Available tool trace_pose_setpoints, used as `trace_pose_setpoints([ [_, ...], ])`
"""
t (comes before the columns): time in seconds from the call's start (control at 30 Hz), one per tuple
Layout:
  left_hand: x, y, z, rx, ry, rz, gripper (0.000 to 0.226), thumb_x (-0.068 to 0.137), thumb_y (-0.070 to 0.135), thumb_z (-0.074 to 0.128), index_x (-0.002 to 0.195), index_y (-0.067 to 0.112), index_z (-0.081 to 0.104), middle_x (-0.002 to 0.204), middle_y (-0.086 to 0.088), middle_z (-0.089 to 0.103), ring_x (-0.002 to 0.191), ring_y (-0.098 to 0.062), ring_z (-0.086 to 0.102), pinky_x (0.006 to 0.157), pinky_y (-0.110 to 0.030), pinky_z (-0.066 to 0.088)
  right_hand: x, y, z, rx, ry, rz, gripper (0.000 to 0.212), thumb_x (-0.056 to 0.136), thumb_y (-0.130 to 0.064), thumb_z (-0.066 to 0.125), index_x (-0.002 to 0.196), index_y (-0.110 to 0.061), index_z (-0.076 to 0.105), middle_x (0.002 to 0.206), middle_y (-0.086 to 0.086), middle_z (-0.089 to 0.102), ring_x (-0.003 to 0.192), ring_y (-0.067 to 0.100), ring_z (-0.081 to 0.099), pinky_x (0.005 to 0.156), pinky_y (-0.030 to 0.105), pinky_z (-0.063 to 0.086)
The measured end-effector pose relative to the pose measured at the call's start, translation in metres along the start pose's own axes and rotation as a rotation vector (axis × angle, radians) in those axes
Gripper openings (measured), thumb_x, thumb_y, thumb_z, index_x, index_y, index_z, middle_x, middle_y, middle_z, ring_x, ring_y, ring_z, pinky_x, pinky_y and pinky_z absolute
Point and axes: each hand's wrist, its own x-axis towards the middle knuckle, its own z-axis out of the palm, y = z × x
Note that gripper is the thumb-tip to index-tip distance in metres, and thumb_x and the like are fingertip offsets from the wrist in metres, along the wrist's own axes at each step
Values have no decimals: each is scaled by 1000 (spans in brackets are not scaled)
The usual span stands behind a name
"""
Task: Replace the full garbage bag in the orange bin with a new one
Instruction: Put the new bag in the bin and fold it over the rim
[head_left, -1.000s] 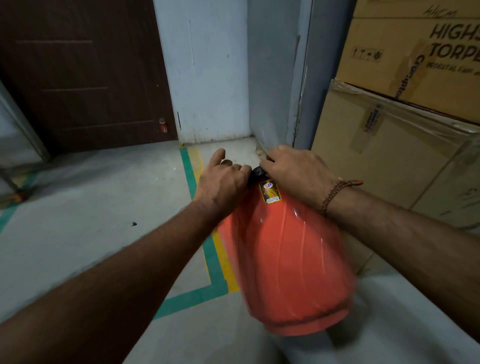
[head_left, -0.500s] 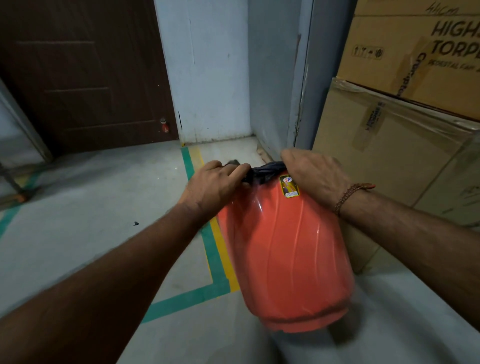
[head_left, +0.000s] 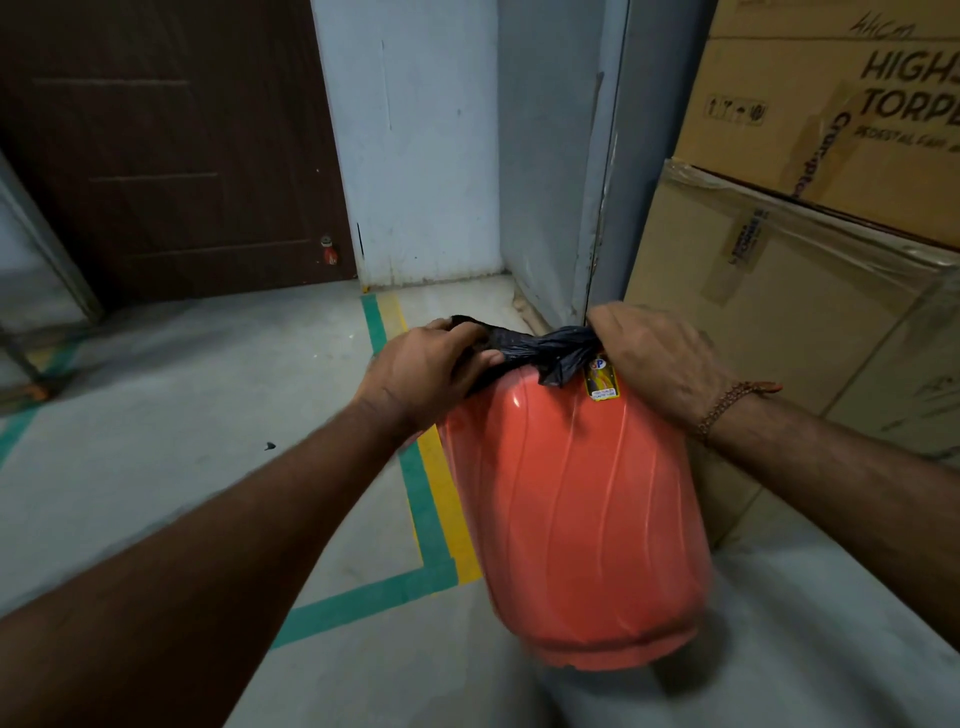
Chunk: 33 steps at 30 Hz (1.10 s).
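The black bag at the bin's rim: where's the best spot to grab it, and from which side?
Judging by the pose, grip the bunched black bag between the left hand and right hand, coming from above. It stands clear of the orange bin there; the bin's smooth wall offers the fingers nothing.

Floor (head_left: 156, 415): I see pale grey concrete.
Markings: green tape line (head_left: 415, 488) with a yellow tape line (head_left: 441, 488) just beside it, turning a corner left of the orange bin (head_left: 576, 519).
Debris: one small dark speck (head_left: 269, 446).
Cardboard boxes (head_left: 779, 322): stacked at right, beside the bin.
Bin's base: blurred; floor contact I cannot tell.
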Motion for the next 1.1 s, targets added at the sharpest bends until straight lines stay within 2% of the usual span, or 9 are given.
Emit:
trace_pose_setpoints([
  [0.1, 6, 1, -6, 2, -8, 71, 49, 96, 66, 41, 107, 29, 71, 87, 0, 68, 84, -24, 66, 62, -34, 53, 1, 1, -2, -1, -26, 10, 8, 93, -6, 57, 92, -12, 52, 80, 12, 55, 67, 36, 59, 54, 44, 49],
  [0.23, 10, -3, -8, 132, -24, 234, 40, 93, 58, 54, 95, 23, 73, 73, 1, 71, 70, -28, 66, 55, -29, 34, 2, 1, -4, -12, -68, -24, 7, 96, -9, 55, 101, -12, 52, 84, 12, 55, 70, 36, 60, 56, 46, 52],
  [0.43, 12, 6, -4, 297, 25, 311, 35, 89, 48, 46, 91, 22, 69, 74, -1, 71, 75, -31, 60, 67, -36, 41, 5, 3, -18, 12, -196, -112, 51, 91, -24, 51, 141, -24, 43, 97, 5, 59, 80, 31, 63, 56, 40, 52],
  [0.53, 10, 4, -2, 380, 36, 338, 32, 90, 47, 54, 86, 20, 69, 72, -1, 71, 77, -29, 59, 66, -36, 39, 5, 0, -29, 130, -197, -85, 55, 91, -53, 40, 139, -29, 50, 101, -2, 62, 92, 23, 63, 69, 38, 54],
  [0.67, 9, 8, -3, 399, 82, 352, 31, 92, 45, 53, 83, 19, 68, 67, -1, 68, 76, -29, 60, 65, -36, 41, 10, -4, -29, 71, -164, -50, 61, 92, -77, 33, 115, -27, 61, 92, -3, 63, 86, 22, 63, 64, 39, 54],
  [0.83, 10, 15, -3, 408, 102, 391, 31, 95, 41, 48, 82, 20, 66, 66, -2, 69, 76, -29, 60, 67, -37, 41, 15, -8, -29, 63, -80, -101, 38, 90, -50, 53, 94, -13, 63, 76, 7, 64, 65, 34, 64, 49, 39, 51],
  [0.93, 9, 15, -3, 417, 118, 402, 28, 96, 38, 51, 81, 20, 66, 67, -1, 69, 75, -29, 60, 67, -38, 42, 15, -14, -33, 6, -83, -129, 32, 82, -30, 69, 95, -6, 52, 63, 12, 59, 45, 32, 57, 38, 31, 38],
  [1.03, 8, 9, -3, 368, 66, 407, 37, 100, 45, 43, 89, 19, 67, 75, -3, 72, 80, -30, 61, 69, -39, 43, 16, -20, -31, -96, -70, -193, 23, 90, -18, 67, 91, -12, 45, 60, 9, 55, 40, 27, 51, 38, 27, 22],
  [1.1, 7, 5, -6, 317, 7, 382, 47, 101, 52, 35, 98, 18, 68, 84, -3, 74, 86, -29, 61, 72, -39, 43, 15, -24, -32, -102, -93, -240, 1, 98, -10, 51, 99, -9, 51, 68, 13, 56, 38, 26, 48, 35, 27, 26],
])
